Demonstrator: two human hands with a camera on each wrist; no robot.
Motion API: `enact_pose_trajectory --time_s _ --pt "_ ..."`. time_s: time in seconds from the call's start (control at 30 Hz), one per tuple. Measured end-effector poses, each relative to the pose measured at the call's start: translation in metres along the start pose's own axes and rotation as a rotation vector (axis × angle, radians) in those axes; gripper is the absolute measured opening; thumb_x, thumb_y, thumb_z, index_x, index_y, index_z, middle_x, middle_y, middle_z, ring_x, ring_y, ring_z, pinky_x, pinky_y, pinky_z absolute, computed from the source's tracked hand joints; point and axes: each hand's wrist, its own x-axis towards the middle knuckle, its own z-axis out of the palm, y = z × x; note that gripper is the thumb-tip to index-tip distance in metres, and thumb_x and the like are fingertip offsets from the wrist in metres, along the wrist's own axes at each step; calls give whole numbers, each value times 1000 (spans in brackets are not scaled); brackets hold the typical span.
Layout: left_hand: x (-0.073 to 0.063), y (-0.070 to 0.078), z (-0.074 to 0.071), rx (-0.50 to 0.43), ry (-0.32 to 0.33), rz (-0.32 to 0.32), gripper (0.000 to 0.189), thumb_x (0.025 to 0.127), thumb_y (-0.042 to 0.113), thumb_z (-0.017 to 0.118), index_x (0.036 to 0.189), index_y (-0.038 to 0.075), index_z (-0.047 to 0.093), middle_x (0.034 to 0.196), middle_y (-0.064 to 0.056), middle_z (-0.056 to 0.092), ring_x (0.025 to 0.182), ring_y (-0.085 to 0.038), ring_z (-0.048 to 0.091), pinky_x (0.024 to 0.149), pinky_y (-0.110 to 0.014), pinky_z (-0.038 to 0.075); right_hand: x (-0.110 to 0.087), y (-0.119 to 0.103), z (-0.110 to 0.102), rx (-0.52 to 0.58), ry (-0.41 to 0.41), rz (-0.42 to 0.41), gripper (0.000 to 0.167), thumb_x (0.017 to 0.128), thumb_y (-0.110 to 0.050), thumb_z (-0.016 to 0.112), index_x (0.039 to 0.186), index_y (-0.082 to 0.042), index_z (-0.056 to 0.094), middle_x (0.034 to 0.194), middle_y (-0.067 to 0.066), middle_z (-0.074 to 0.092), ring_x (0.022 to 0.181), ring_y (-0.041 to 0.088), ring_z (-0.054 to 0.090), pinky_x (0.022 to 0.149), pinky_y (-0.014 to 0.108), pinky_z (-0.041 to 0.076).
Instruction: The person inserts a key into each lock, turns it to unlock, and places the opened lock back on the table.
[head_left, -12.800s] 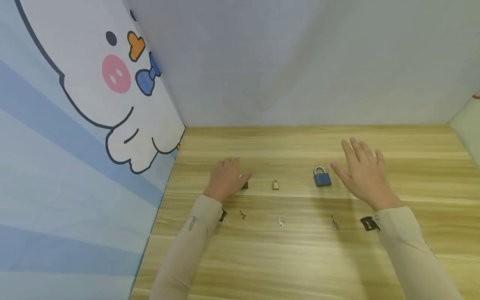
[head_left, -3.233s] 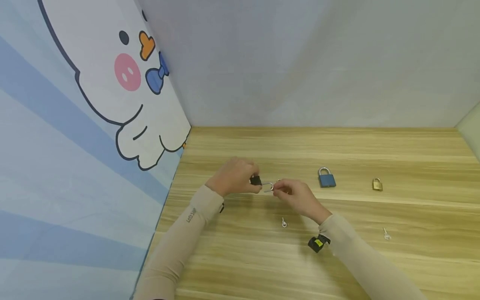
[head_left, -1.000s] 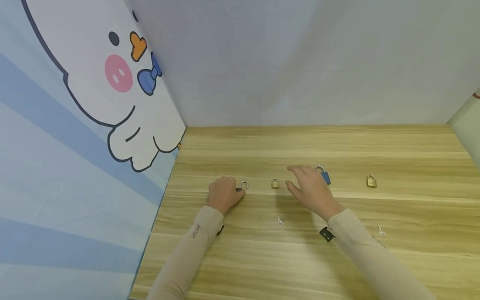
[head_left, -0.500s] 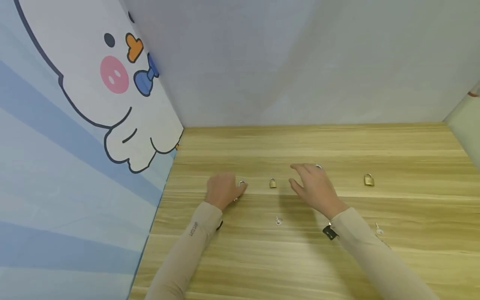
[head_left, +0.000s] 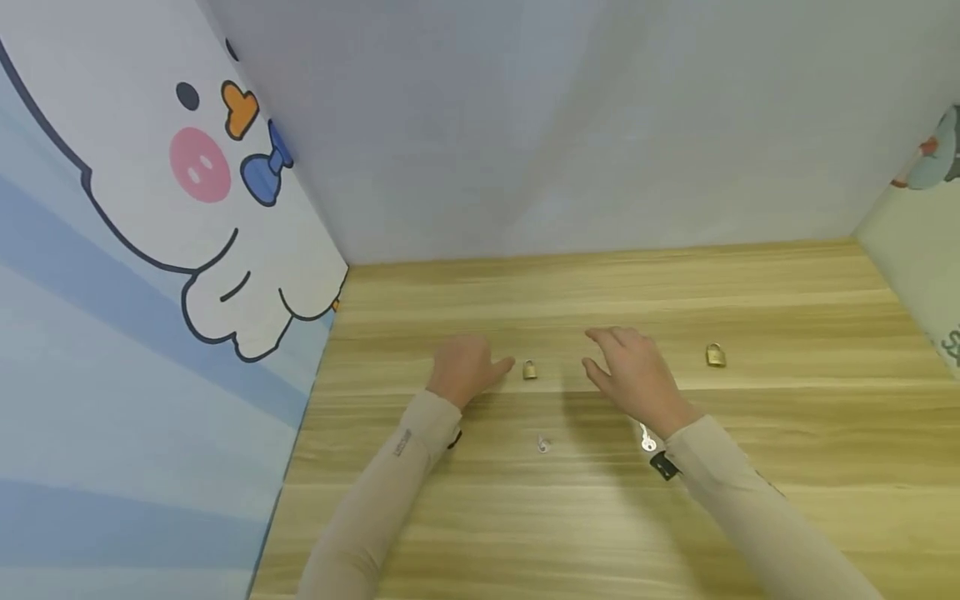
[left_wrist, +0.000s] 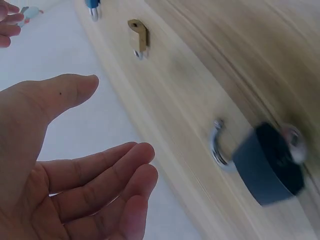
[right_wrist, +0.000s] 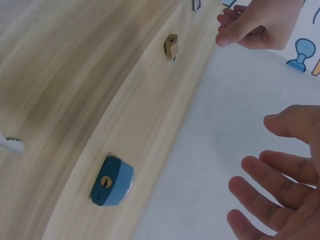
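Observation:
My left hand [head_left: 463, 369] hovers at the left of the table, holding nothing, its thumb and fingers apart. Beside it in the left wrist view lies a dark padlock [left_wrist: 265, 165], its shackle swung open, with a round metal key head [left_wrist: 294, 142] at its keyhole end. The left hand hides this padlock in the head view. Just right of the thumb is a small brass padlock [head_left: 530, 370]. My right hand [head_left: 633, 375] is spread, holds nothing and covers the blue padlock in the head view; the right wrist view shows that blue padlock [right_wrist: 115, 182] with its keyhole facing the camera.
A larger brass padlock [head_left: 716, 356] lies further right. Two keys rest nearer me: a small one [head_left: 543, 444] below the small brass padlock and another key [head_left: 648, 440] by the right wrist. A wall [head_left: 562, 125] rises behind the wooden table [head_left: 525, 525].
Both hands worked on the dark padlock and its shackle came open. The left hand set it down and let go. The right hand moved right, over the blue padlock. The view has shifted rightward.

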Motion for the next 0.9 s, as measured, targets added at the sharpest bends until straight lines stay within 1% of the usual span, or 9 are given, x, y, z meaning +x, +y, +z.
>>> enact_pose_trajectory --time_s 0.17,0.23,0.27,0.4,0.5,0.63,0.73,0.9 --pt "8 15 2 30 -48 3 65 91 61 61 51 18 33 45 8 23 40 -5 18 36 -22 17 -5 4 -3 -2 11 7 42 91 -18 73 124 4 61 105 19 68 93 35 64 83 53 50" --pt "11 20 2 22 -62 7 65 91 61 62 51 18 34 44 8 23 40 -5 18 36 -22 18 -6 6 -4 -1 23 4 41 90 -17 74 123 5 62 109 21 68 94 37 65 83 53 50" --pt "12 23 3 14 -66 12 64 91 60 62 51 18 34 44 8 23 39 -5 18 36 -22 18 -7 7 -5 1 29 4 41 90 -17 74 122 5 62 108 21 68 93 37 65 83 53 51" --pt "16 32 5 17 -46 51 64 92 59 62 52 18 34 44 8 23 39 -5 17 36 -21 17 -10 9 -6 10 41 13 40 90 -15 74 121 5 62 106 20 68 91 36 65 82 53 51" --pt "17 34 6 40 -14 69 65 91 59 63 52 18 32 44 8 22 40 -5 16 36 -22 16 -11 10 -5 13 44 14 39 90 -16 73 121 6 62 106 20 69 92 36 66 82 53 51" --pt "19 37 8 80 7 66 67 89 61 64 51 18 31 44 8 20 40 -6 14 36 -22 15 -11 10 -5 10 46 14 39 90 -16 73 121 6 62 106 21 68 93 36 66 83 54 51" --pt "21 40 12 90 -10 56 67 89 62 64 51 18 31 44 8 20 41 -6 15 36 -22 15 -11 11 -5 10 45 21 39 90 -16 73 121 5 62 106 20 69 93 36 66 84 54 51" --pt "25 42 21 55 -46 39 65 88 61 65 50 18 34 45 8 24 40 -6 20 36 -22 20 -11 11 -4 12 47 26 38 90 -17 73 120 3 63 105 19 69 93 36 65 83 54 51"
